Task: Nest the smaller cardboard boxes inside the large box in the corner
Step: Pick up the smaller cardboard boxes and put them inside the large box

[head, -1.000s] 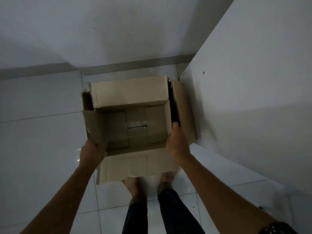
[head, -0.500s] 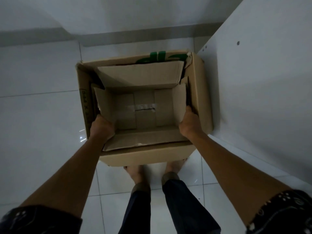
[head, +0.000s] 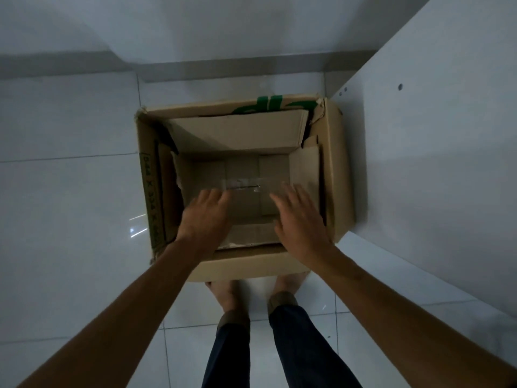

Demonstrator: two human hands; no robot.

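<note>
Large box (head: 340, 175) — green letters, dark side print — neither legible.

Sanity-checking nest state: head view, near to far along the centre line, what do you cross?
Feet → large box's near wall → smaller box's near flap → its taped floor → its far flap → green-printed far flap → wall.

I am standing on a floor (head: 70, 208) of pale glossy tiles with thin grout lines, a small glint of light showing on one tile. The large box (head: 340, 175) is sitting directly on the floor in the corner, its right side just beside a white panel (head: 436, 177) that is rising from the floor, its far side near the grey skirting (head: 223, 65). My bare feet (head: 225, 295) are resting on the tiles just at the box's near wall.
</note>
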